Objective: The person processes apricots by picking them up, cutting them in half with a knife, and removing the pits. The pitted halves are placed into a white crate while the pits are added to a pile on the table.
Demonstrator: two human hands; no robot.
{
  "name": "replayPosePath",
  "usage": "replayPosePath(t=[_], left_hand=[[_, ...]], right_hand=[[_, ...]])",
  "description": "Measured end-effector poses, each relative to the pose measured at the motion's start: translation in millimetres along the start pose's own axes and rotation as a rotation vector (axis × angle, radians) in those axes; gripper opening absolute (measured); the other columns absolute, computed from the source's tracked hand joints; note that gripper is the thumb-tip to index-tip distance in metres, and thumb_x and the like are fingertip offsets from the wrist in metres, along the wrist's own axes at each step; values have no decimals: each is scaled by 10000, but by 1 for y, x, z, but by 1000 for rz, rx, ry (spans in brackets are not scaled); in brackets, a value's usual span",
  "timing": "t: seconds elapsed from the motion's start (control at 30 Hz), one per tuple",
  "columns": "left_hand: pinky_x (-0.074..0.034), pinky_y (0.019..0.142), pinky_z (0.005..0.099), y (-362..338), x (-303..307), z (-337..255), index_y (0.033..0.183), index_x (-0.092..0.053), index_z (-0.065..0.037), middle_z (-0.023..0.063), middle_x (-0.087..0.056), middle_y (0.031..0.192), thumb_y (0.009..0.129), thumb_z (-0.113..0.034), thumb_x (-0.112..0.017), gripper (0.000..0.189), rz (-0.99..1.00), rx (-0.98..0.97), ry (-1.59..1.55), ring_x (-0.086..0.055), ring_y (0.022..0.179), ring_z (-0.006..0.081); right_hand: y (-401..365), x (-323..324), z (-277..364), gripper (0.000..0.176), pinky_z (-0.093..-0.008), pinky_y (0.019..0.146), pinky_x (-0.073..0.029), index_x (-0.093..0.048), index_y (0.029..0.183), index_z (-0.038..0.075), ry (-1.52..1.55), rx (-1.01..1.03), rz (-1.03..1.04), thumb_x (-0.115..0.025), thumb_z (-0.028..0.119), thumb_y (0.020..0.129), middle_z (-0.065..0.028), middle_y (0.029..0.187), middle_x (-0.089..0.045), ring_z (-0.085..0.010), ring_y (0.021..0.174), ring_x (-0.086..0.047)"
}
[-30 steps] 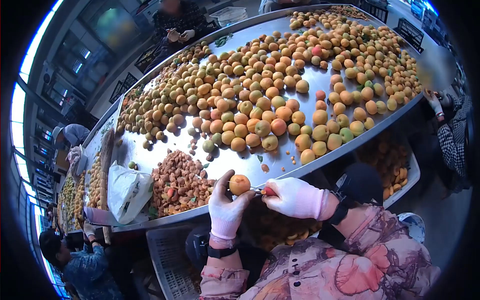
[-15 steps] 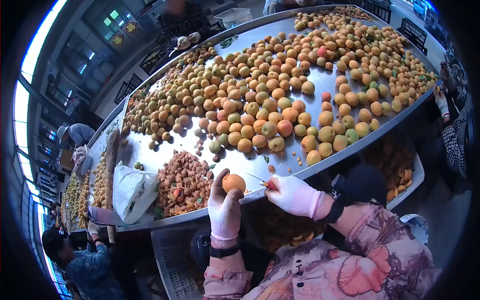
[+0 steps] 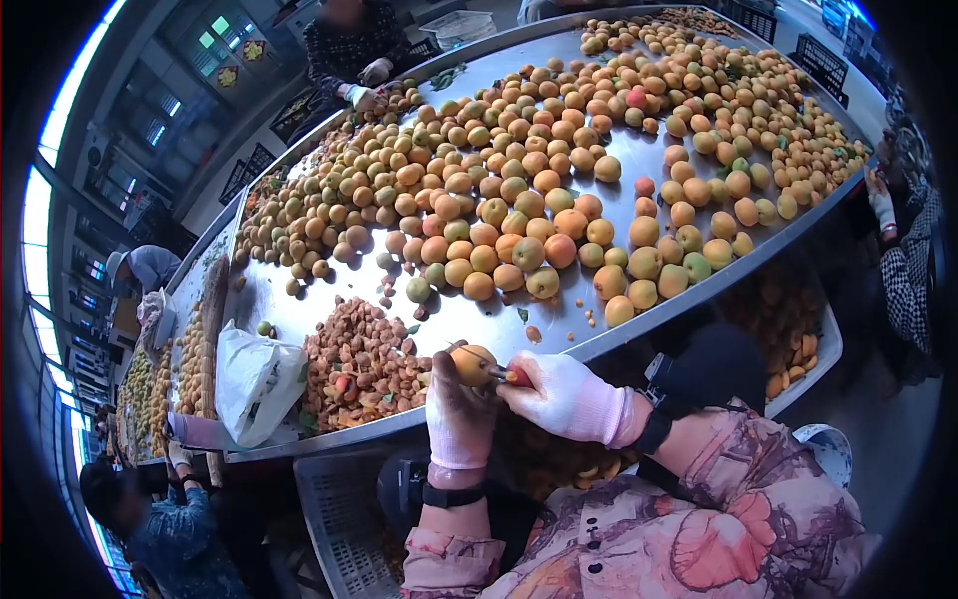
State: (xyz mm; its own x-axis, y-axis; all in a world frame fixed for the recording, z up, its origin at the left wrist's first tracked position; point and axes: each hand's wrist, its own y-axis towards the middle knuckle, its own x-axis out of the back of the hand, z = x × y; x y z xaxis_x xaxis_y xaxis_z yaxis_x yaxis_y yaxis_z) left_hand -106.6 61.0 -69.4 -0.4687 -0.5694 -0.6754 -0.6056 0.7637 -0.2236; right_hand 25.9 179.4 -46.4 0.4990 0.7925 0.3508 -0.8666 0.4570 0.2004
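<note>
Between the fingers of my gloved left hand (image 3: pixel 457 427) is an orange-yellow apricot (image 3: pixel 471 364), held up near the front edge of the metal table. My gloved right hand (image 3: pixel 564 397) is closed around the red handle of a small knife (image 3: pixel 518 376). Its thin blade lies against the apricot; how deep it goes cannot be made out. Just left of my hands sits a heap of brown apricot pits (image 3: pixel 361 364). Many whole apricots (image 3: pixel 524 252) spread over the table beyond.
A white plastic bag (image 3: pixel 254 384) lies left of the pits. Below the table edge stand a pale crate (image 3: pixel 341 529) and a tub of cut apricots (image 3: pixel 788 344). Across the table, a co-worker's gloved hand (image 3: pixel 361 98) reaches among the fruit. Other people work at left and right.
My right hand has moved left, bringing the knife from beside the apricot onto it. Across the table, the co-worker's hands have shifted and spread apart.
</note>
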Motion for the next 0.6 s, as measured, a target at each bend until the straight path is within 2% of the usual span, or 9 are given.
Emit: replayPosePath(t=[0.03,0.13,0.23,0.3,0.37,0.43,0.5,0.53,0.6], left_hand=[[-545,832,341,3,6,6,1289,-480,-35,109,-575,1104,869,15,-660,460,0,-36,130,-620,978,216],[-543,839,361,7,13,15,1244,-494,-33,135,-589,1102,804,59,-677,485,-24,-67,129,-638,981,272],[-545,835,373,5,8,13,1227,-498,-21,174,-595,1109,752,64,-684,517,-39,-59,160,-644,983,323],[-552,833,377,1,-1,7,1238,-494,-14,182,-595,1130,764,51,-684,515,2,-274,649,-645,989,329],[-562,833,378,-3,-9,1,1263,-488,-8,170,-592,1165,830,17,-680,474,92,-715,1523,-646,1000,312],[-573,838,375,-7,-18,2,1293,-478,-15,155,-581,1192,931,-108,-643,408,86,-651,1430,-642,1015,290],[-581,846,373,-8,-24,6,1316,-468,-24,144,-567,1209,1006,-235,-585,393,73,-485,1030,-636,1028,269],[-583,850,371,-8,-26,8,1325,-462,-28,140,-560,1213,1031,-300,-546,409,60,-348,677,-632,1033,259],[-583,859,370,-8,-26,10,1341,-451,-34,139,-554,1202,1054,-396,-498,465,49,-193,280,-627,1040,246]], right_hand=[[0,0,0,239,-408,668,-478,-554,878,21,-6,9,-4,-668,223,932,-213,776,-592,-428,759,-595],[-1,2,4,237,-408,670,-477,-554,871,15,44,-58,-37,-672,213,928,-216,780,-586,-411,741,-596],[0,1,-3,256,-362,666,-488,-563,930,3,42,-80,-63,-673,234,945,-150,770,-609,-288,699,-615],[3,-7,-15,252,-363,707,-510,-585,951,-9,165,-121,-134,-676,226,943,-152,825,-640,-290,748,-644],[6,-8,-14,263,-347,721,-520,-590,975,-15,338,-219,-150,-680,230,947,-132,861,-651,-254,773,-648],[13,0,2,285,-316,707,-516,-579,1005,-15,565,-374,-113,-685,245,956,-90,880,-641,-180,773,-628],[16,1,8,285,-283,695,-506,-569,1036,-13,535,-415,-95,-672,243,965,-64,897,-627,-123,789,-599],[17,3,10,286,-267,689,-502,-564,1051,-12,521,-436,-85,-666,242,970,-51,905,-619,-94,797,-584],[20,11,17,279,-261,696,-499,-558,1056,-19,585,-569,19,-650,231,974,-58,914,-619,-85,804,-570]])
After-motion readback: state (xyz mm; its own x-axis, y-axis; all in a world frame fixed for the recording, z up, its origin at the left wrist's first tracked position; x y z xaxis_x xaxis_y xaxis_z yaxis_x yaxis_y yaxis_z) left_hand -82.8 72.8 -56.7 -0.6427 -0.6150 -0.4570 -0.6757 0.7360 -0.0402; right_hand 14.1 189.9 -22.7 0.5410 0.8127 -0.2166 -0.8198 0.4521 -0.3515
